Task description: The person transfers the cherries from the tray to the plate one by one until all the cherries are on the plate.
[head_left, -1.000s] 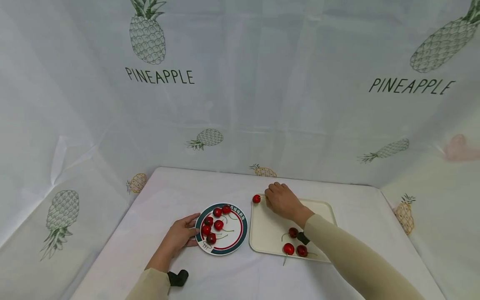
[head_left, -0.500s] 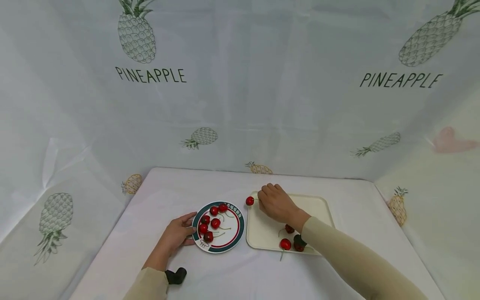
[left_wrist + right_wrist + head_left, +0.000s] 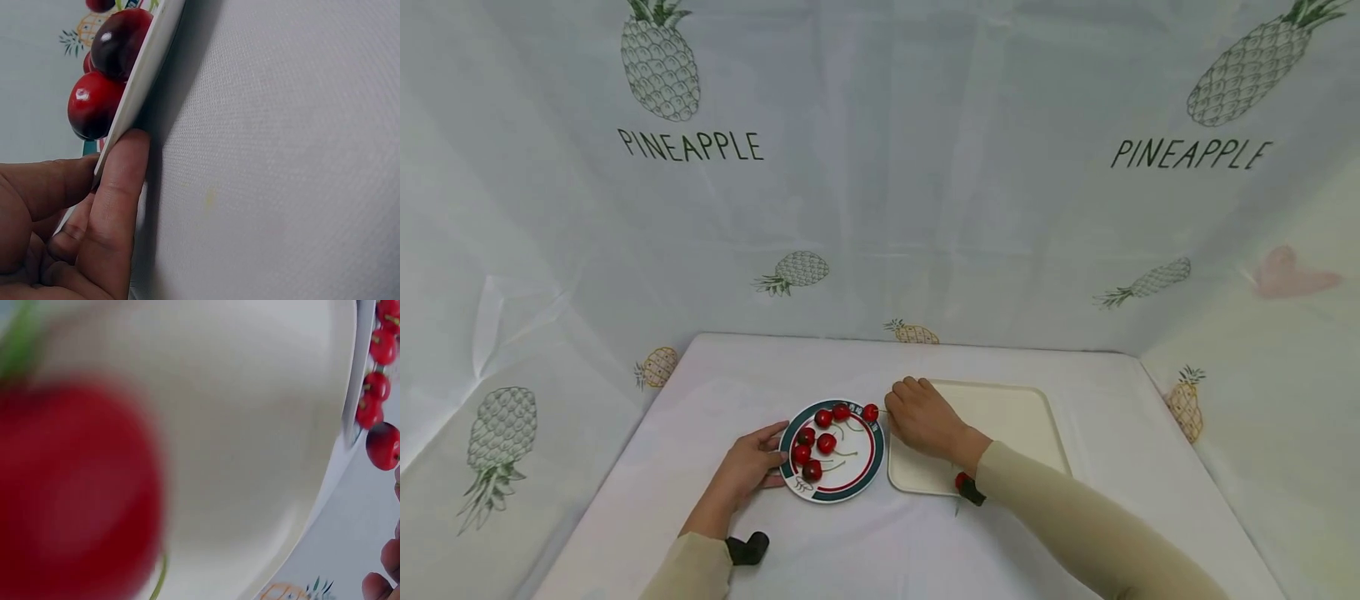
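Observation:
My left hand (image 3: 747,467) pinches the left rim of a round white plate (image 3: 856,468) with a dark green and red border. In the left wrist view, the thumb lies over the rim and a finger (image 3: 119,187) under it. Several red cherries (image 3: 826,443) with green stems sit on the plate. My right hand (image 3: 928,421) holds another cherry (image 3: 870,412) by its stem, over the plate's right edge. That cherry (image 3: 382,445) shows at the right of the right wrist view, near the fingertips.
A cream rectangular tray (image 3: 1007,404) lies right of the plate, partly under my right arm. A cherry (image 3: 961,480) peeks out beside the black wrist strap (image 3: 972,492). Blurred and close, a red cherry (image 3: 75,500) fills the right wrist view's left side. Pineapple-print sheets (image 3: 880,208) surround the table.
My right hand has moved left with the held cherry, from over the tray to the plate's right edge. The left hand keeps its grip on the rim. The head view has shifted slightly.

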